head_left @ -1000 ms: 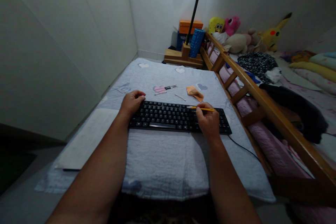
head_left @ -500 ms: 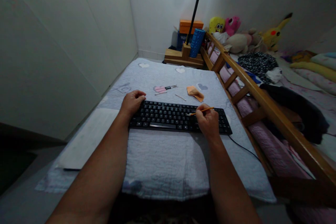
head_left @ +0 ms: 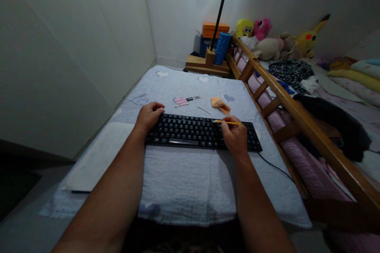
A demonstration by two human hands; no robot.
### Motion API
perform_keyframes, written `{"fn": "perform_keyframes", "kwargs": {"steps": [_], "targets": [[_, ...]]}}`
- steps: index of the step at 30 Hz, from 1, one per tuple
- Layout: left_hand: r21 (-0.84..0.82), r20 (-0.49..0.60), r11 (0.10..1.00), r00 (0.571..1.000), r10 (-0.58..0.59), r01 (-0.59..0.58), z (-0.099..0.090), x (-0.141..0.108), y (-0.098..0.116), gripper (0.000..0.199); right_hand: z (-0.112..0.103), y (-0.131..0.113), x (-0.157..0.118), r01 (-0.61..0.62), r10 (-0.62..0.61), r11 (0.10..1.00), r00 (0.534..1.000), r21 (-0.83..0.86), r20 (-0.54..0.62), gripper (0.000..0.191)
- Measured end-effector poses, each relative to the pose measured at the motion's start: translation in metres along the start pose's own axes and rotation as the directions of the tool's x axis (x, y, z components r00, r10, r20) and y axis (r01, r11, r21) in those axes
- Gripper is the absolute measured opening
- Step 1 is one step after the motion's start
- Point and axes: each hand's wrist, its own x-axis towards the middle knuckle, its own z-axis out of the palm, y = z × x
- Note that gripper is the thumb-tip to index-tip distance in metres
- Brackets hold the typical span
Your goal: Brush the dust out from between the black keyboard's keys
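Observation:
A black keyboard (head_left: 184, 130) lies flat on the pale blue cloth (head_left: 190, 182) in front of me. My left hand (head_left: 150, 116) is closed on the keyboard's upper left corner, thumb and fingers at its edge. Pinched in my right hand (head_left: 234, 134) is a thin paintbrush (head_left: 227, 122) with an orange handle. Its pale tip points left, over the keys in the top rows, right of the middle. My right hand rests over the right part of the keyboard and hides some keys there.
Beyond the keyboard lie an orange cloth (head_left: 220, 105), a cotton swab (head_left: 204, 109), and a small tool with a black grip (head_left: 190, 99). A cable (head_left: 276, 165) runs off rightward. A wooden bed rail (head_left: 285, 99) borders the right side, a pale panel (head_left: 74, 55) the left.
The paintbrush tip has moved up, away from me, from the middle rows to the top rows of keys. Its handle now lies more level. My left hand has stayed in place.

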Motion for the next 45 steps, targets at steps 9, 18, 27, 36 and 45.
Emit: {"fn": "perform_keyframes", "kwargs": {"steps": [9, 18, 27, 36, 45], "targets": [[0.001, 0.001, 1.0, 1.0, 0.012, -0.012, 0.0, 0.001, -0.002, 0.026, -0.001, -0.002, 0.0, -0.041, 0.041, 0.998, 0.999, -0.05, 0.005, 0.018], [0.002, 0.001, 1.0, 1.0, 0.004, -0.004, 0.0, 0.0, -0.001, 0.026, -0.008, -0.007, -0.001, -0.111, 0.114, 0.989, 0.993, 0.096, -0.021, 0.016], [-0.014, 0.002, 1.0, 1.0, -0.006, 0.006, 0.0, -0.001, 0.003, 0.025, -0.002, -0.005, 0.0, -0.076, 0.079, 0.993, 0.996, 0.089, -0.028, 0.018], [-0.018, 0.006, 1.0, 1.0, 0.014, -0.014, 0.0, 0.002, -0.005, 0.029, 0.001, 0.003, 0.002, 0.001, 0.001, 0.998, 1.0, -0.063, 0.028, 0.019], [-0.009, 0.006, 1.0, 1.0, 0.006, -0.006, -0.001, 0.0, -0.001, 0.027, -0.002, -0.002, 0.0, -0.058, 0.057, 0.996, 0.998, -0.071, -0.017, 0.017]]}}
